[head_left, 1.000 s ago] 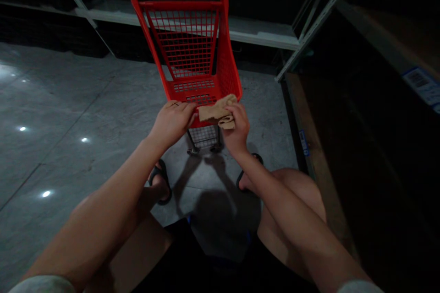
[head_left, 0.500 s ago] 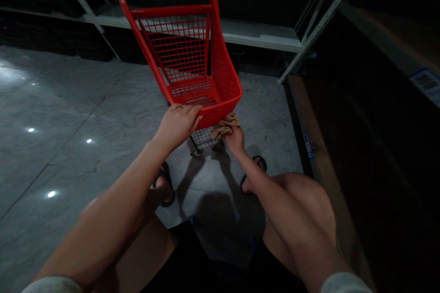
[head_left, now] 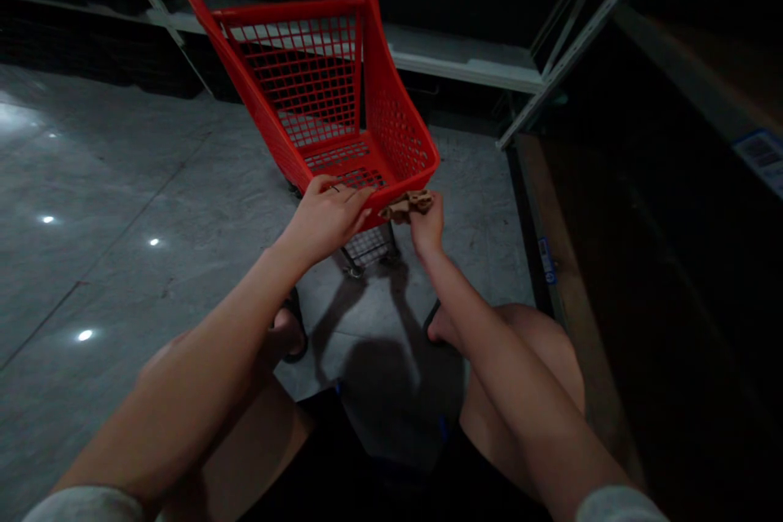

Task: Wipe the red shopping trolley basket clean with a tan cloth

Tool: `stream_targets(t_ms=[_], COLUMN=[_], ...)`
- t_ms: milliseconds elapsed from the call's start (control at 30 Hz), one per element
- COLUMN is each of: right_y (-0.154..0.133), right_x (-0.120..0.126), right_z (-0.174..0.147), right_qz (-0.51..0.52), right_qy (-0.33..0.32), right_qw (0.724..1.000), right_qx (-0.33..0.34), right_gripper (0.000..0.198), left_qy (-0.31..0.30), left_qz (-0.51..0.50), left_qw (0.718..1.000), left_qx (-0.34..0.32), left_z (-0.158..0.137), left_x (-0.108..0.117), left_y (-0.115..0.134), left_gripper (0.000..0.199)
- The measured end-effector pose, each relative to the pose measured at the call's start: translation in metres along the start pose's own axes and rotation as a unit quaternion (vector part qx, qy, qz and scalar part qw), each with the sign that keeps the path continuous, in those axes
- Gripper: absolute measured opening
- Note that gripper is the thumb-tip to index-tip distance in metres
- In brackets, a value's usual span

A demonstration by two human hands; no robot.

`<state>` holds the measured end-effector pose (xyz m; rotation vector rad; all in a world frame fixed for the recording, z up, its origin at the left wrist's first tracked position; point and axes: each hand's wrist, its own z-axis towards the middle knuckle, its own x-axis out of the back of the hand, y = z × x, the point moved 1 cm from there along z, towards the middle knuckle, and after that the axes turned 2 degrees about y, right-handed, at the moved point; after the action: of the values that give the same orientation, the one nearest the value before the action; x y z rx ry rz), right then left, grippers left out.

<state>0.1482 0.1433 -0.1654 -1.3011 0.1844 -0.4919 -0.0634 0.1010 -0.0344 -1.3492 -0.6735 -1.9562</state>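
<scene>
A red plastic shopping cart (head_left: 397,118) stands in front of me, its basket tilted and its handle at the far upper left. My left hand (head_left: 330,216) is closed over the basket's near rim, fingers curled onto the edge. Against the right part of that near end, my right hand (head_left: 428,224) grips a crumpled brown cloth (head_left: 407,205). The cloth lies on or just in front of the red wall; full contact is hard to make out. Inside, the basket shows only its slotted floor. Below it, a wire lower rack (head_left: 367,246) with small wheels is visible.
White metal shelving (head_left: 465,61) runs behind the cart. A dark wooden-edged rack (head_left: 550,204) with blue-and-white labels lines the right side. Grey tiled floor (head_left: 152,179) stretches left. My knees and feet flank the cart's near end.
The cart has turned and shifted a little, its handle moving left and up in view. My right hand with the cloth has risen to the rim's right part. My left hand stays on the rim.
</scene>
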Motion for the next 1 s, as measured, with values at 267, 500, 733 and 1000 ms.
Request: stream_targets(t_ms=[267,500,733,1000], right_y=[-0.012,-0.06,-0.004,-0.032], right_x=[-0.002,0.009,-0.006,-0.01], right_z=[0.001,0.023,-0.037,-0.028], right_qz=[0.112,0.108,-0.105,-0.046], right_qy=[0.038,0.053,-0.102,0.074], right_qw=[0.987,0.981,0.977,0.989], right_qx=[-0.108,0.152,0.155,0.119], right_gripper=[0.026,0.032,0.028,0.021], left_qy=[0.012,-0.009,0.002,-0.003], left_qz=[0.011,-0.02,-0.029,-0.012], left_qw=[1.0,1.0,0.999,0.999], left_qx=[0.019,0.0,-0.013,-0.029], left_z=[-0.007,-0.002,-0.001,0.002], left_x=[0.004,-0.002,-0.005,-0.005], left_y=[-0.009,-0.01,-0.009,-0.004], left_gripper=[0.042,0.037,0.034,0.031])
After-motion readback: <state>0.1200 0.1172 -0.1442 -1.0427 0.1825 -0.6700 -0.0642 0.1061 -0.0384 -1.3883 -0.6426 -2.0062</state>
